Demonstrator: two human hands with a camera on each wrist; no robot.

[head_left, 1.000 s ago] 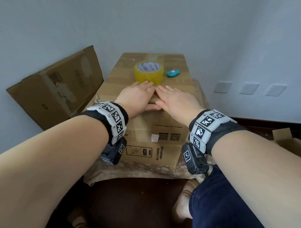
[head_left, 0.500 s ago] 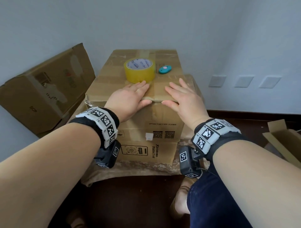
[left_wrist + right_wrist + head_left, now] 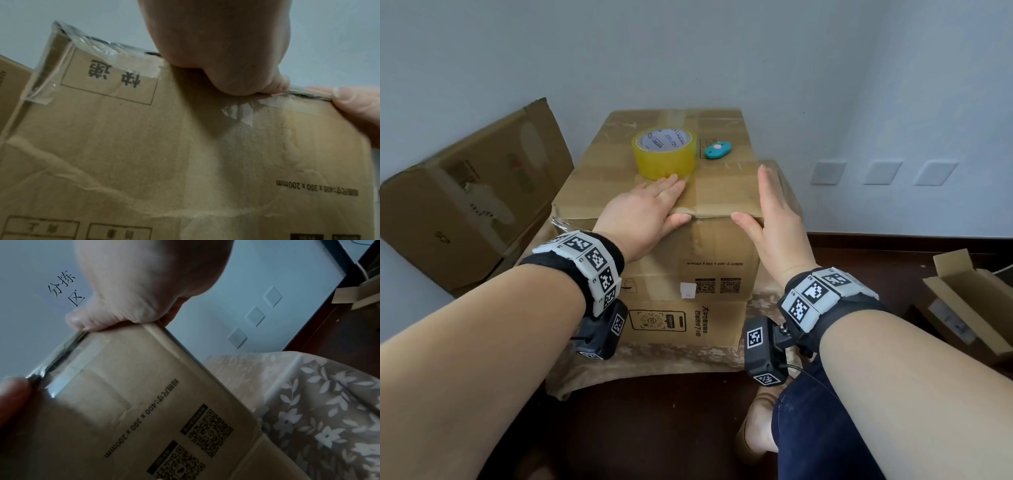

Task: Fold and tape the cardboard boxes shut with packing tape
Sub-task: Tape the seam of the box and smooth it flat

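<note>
Taped cardboard box (image 3: 678, 192) set on cloth-covered worktop (image 3: 767, 301), left hand (image 3: 643, 212) laid flat on its top, grip released, right hand (image 3: 774, 219) edge-on at near right corner, grip released, yellow packing tape roll (image 3: 664, 152) and teal cutter (image 3: 717, 150) placed on top.

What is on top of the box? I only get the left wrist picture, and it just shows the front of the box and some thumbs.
Observer: A yellow tape roll sits on top of the box, just beyond the left hand.
Operator: Anything else up there?
Observer: A small teal cutter lies to the right of the roll.
Operator: Where's the other hand?
Observer: The right hand is at the box's right front corner, fingers straight.
</note>
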